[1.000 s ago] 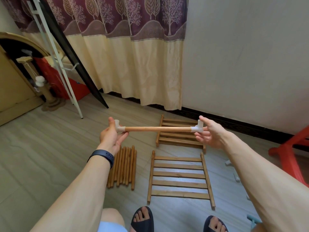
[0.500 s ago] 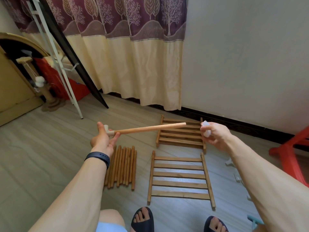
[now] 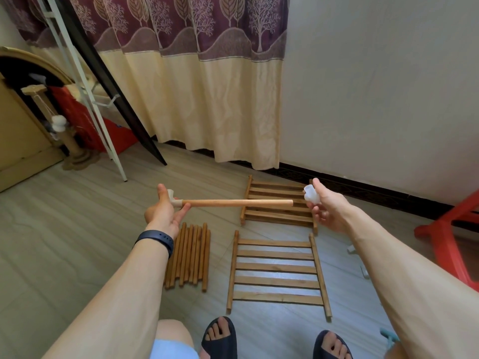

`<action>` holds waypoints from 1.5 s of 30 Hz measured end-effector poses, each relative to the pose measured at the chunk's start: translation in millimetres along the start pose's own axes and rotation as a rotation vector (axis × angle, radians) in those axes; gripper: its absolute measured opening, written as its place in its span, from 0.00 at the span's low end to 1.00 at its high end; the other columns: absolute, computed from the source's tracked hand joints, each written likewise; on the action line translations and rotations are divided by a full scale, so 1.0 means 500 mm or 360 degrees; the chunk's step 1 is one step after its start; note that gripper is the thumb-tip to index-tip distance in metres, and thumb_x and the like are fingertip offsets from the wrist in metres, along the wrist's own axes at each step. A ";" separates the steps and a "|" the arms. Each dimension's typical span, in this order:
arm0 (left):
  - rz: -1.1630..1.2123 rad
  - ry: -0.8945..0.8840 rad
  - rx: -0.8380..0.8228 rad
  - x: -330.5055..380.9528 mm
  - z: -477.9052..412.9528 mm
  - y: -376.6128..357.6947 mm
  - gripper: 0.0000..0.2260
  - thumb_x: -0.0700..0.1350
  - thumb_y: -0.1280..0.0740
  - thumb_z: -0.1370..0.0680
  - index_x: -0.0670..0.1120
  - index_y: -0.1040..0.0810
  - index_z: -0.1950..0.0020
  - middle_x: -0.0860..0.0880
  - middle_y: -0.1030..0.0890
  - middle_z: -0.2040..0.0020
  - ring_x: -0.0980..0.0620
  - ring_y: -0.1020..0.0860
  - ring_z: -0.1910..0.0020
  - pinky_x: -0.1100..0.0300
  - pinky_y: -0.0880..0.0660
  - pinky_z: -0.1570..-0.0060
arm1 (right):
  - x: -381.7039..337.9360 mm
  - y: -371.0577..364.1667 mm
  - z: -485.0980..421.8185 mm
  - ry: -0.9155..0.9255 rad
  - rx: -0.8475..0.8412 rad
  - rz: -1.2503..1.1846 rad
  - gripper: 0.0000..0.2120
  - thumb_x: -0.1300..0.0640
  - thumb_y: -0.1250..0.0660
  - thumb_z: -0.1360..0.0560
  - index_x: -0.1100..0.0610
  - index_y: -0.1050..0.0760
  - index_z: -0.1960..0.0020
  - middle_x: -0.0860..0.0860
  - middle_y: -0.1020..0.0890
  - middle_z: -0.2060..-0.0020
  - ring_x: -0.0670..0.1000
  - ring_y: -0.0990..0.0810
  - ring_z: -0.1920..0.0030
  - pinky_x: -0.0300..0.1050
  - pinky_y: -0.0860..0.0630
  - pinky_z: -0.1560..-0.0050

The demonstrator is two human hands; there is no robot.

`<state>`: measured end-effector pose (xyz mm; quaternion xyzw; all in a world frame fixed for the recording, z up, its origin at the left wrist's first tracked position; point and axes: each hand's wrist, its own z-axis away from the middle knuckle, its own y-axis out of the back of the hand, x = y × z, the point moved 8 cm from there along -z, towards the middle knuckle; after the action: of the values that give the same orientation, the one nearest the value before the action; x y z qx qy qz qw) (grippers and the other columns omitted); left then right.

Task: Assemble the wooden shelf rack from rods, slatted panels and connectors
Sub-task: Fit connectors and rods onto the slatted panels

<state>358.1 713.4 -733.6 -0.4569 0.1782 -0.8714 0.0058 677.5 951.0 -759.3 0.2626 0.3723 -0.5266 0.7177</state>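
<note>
Pale plank flooring (image 3: 64, 229) runs up to a cream and plum curtain (image 3: 207, 99) and a plain wall, and the person sits low on it with both arms stretched out in front. Their left hand (image 3: 166, 211), a dark wristband (image 3: 156, 238) behind it, pinches the left end of a wooden rod (image 3: 238, 203) between thumb and fingers, right where a white connector (image 3: 173, 199) caps it. The connector's open stub points upward beside the thumb. From that grip the rod juts out to the right, roughly level and in the air above the floor. It is smooth, round and light orange-brown, and its right end is bare. Just beyond that bare end, not touching it, the right hand (image 3: 329, 211) holds a second loose connector (image 3: 311, 194), a translucent white piece, between thumb tip and curled fingers. Below the hands a bundle of spare rods (image 3: 190, 255) lies side by side on the floor. To its right a near slatted panel (image 3: 277, 270) lies flat, and a far slatted panel (image 3: 277, 216) lies flat closer to the wall. A red stool (image 3: 445, 229) stands at the right edge, with small white pieces (image 3: 352, 248) on the floor near it.
</note>
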 end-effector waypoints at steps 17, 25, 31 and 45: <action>0.0001 0.0001 -0.0012 -0.002 -0.005 0.000 0.18 0.57 0.33 0.21 0.45 0.31 0.41 0.43 0.26 0.50 0.46 0.18 0.52 0.54 0.17 0.50 | -0.001 -0.020 0.005 0.0025 -0.0129 -0.0174 0.13 0.61 0.30 0.24 0.57 0.21 0.40 0.60 0.23 0.43 0.55 0.18 0.50 0.46 0.18 0.55; 0.0033 -0.0038 0.0035 0.003 -0.006 0.007 0.18 0.57 0.33 0.21 0.45 0.30 0.41 0.45 0.25 0.50 0.47 0.18 0.52 0.58 0.16 0.56 | -0.003 -0.030 0.013 0.0023 -0.0264 -0.0278 0.15 0.63 0.33 0.22 0.55 0.23 0.36 0.61 0.20 0.43 0.56 0.17 0.46 0.43 0.17 0.60; 0.0024 -0.0021 0.0032 0.004 -0.006 0.013 0.20 0.57 0.33 0.21 0.44 0.29 0.37 0.42 0.26 0.44 0.46 0.17 0.50 0.58 0.16 0.58 | -0.009 -0.033 0.017 0.0076 -0.0348 -0.0359 0.18 0.61 0.29 0.23 0.58 0.25 0.34 0.61 0.17 0.46 0.55 0.15 0.51 0.41 0.17 0.62; 0.0113 0.0045 -0.0152 0.010 0.006 -0.030 0.26 0.55 0.31 0.21 0.42 0.30 0.30 0.40 0.26 0.34 0.42 0.18 0.47 0.52 0.16 0.55 | -0.039 -0.036 0.031 0.0172 -0.0469 -0.0564 0.12 0.62 0.26 0.27 0.63 0.20 0.45 0.59 0.16 0.49 0.51 0.14 0.54 0.39 0.17 0.56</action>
<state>359.8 725.6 -723.7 -0.4377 0.2357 -0.8676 0.0126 660.9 944.5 -734.1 0.1134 0.5234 -0.5696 0.6235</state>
